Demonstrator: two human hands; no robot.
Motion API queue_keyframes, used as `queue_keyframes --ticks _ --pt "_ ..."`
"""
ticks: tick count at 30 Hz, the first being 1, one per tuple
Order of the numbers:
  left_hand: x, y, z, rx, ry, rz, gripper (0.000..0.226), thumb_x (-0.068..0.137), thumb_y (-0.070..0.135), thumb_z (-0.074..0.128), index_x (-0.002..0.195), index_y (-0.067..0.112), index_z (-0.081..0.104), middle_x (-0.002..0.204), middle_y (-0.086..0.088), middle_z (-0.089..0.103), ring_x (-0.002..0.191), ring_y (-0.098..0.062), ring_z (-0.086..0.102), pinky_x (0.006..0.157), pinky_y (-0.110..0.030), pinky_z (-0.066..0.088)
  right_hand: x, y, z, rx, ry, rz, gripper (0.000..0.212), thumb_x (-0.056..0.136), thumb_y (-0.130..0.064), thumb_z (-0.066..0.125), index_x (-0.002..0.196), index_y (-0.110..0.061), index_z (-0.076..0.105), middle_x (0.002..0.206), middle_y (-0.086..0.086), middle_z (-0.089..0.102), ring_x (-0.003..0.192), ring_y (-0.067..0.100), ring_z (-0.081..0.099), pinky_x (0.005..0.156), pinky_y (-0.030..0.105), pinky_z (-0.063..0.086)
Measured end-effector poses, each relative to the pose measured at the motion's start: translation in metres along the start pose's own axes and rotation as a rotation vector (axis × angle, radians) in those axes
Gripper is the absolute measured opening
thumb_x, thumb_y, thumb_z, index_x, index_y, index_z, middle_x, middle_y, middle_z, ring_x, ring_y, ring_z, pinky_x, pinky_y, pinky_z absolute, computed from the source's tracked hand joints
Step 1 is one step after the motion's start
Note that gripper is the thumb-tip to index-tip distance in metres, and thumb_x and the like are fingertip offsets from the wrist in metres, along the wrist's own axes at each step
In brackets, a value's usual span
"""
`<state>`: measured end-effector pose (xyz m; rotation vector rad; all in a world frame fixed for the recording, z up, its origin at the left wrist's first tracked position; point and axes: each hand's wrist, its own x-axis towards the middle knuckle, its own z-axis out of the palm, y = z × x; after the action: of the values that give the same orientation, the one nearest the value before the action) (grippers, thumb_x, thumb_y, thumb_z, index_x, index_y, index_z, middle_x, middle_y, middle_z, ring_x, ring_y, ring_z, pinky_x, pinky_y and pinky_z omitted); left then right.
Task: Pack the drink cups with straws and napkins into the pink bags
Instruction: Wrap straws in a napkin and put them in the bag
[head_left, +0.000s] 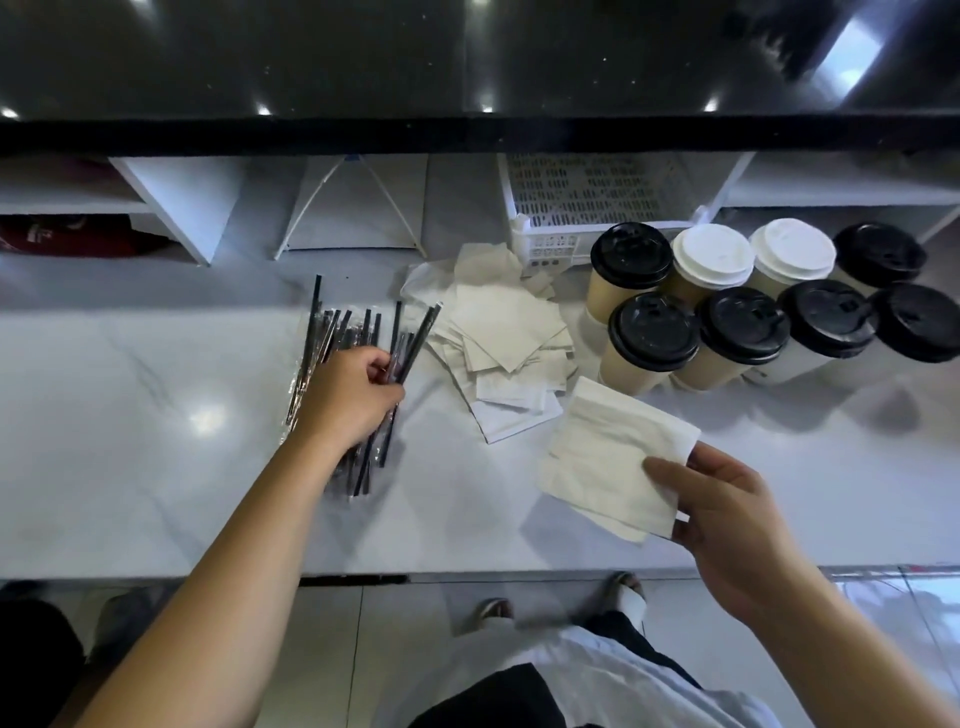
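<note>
A heap of black wrapped straws (332, 332) lies on the white counter (156, 467). My left hand (353, 389) reaches into the heap, its fingers curled round a straw (415, 338). To the right, my right hand (727, 514) pinches a folded white napkin (608, 457) by its corner, just above the counter. A loose pile of napkins (498, 332) lies between the straws and the cups. Several lidded paper cups (743, 306), black and white lids, stand in two rows at the back right. No pink bag is in view.
A white perforated basket (587, 208) stands behind the napkin pile. White shelf dividers (176, 202) and a dark raised counter ledge (467, 135) run along the back. The counter's front edge is near my body, with tiled floor and feet below.
</note>
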<state>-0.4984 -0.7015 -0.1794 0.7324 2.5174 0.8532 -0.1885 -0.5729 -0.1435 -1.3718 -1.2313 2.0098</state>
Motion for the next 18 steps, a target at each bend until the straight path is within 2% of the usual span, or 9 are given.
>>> queue_keyframes --ticks 2,6,9,12,16,18 --pt "0.001 0.0 -0.001 0.039 0.007 -0.01 0.019 0.08 0.007 0.072 0.092 0.022 0.072 0.086 0.002 0.069 0.084 -0.023 0.067 0.073 -0.029 0.047 0.002 -0.001 -0.002 0.003 -0.004 -0.001 0.023 0.093 0.001 0.058 0.107 -0.01 0.073 0.102 0.01 0.077 0.084 0.024 0.074 0.064 0.035 0.061" --pt "0.002 -0.001 -0.003 0.088 0.051 -0.04 0.02 0.08 0.004 0.071 0.095 0.017 0.073 0.087 0.002 0.065 0.082 -0.022 0.061 0.068 -0.026 0.038 0.005 -0.003 -0.01 0.002 -0.016 0.015 0.023 0.093 0.001 0.058 0.107 -0.01 0.073 0.101 0.01 0.077 0.083 0.023 0.074 0.064 0.034 0.06" --pt "0.002 0.0 -0.002 0.091 0.029 -0.085 0.022 0.076 0.005 0.073 0.093 0.019 0.07 0.086 0.0 0.069 0.078 -0.027 0.064 0.066 -0.029 0.045 0.011 -0.006 -0.015 0.002 -0.027 0.027 0.023 0.093 0.001 0.058 0.106 -0.01 0.073 0.1 0.009 0.078 0.081 0.022 0.075 0.064 0.035 0.059" --pt "0.003 -0.001 0.001 0.116 0.015 -0.127 0.025 0.072 0.007 0.075 0.091 0.021 0.066 0.085 -0.004 0.073 0.074 -0.028 0.067 0.068 -0.033 0.052 0.017 -0.008 -0.017 -0.002 -0.045 0.035 0.024 0.092 0.0 0.059 0.109 -0.01 0.072 0.103 0.009 0.077 0.087 0.024 0.074 0.065 0.035 0.058" --pt "0.002 0.0 0.004 0.161 -0.01 -0.161 0.03 0.073 0.012 0.076 0.1 0.024 0.069 0.092 -0.006 0.071 0.075 -0.026 0.067 0.064 -0.029 0.049 0.025 -0.011 -0.018 -0.02 -0.068 0.043 0.024 0.093 0.001 0.058 0.11 -0.011 0.072 0.103 0.008 0.077 0.091 0.026 0.073 0.064 0.035 0.059" --pt "0.002 0.001 0.004 0.198 -0.007 -0.178 0.029 0.077 0.015 0.073 0.105 0.024 0.071 0.096 -0.007 0.071 0.081 -0.028 0.066 0.067 -0.028 0.047 0.029 -0.012 -0.019 -0.032 -0.077 0.047 0.024 0.093 0.001 0.058 0.108 -0.011 0.072 0.101 0.008 0.078 0.089 0.025 0.073 0.065 0.035 0.059"
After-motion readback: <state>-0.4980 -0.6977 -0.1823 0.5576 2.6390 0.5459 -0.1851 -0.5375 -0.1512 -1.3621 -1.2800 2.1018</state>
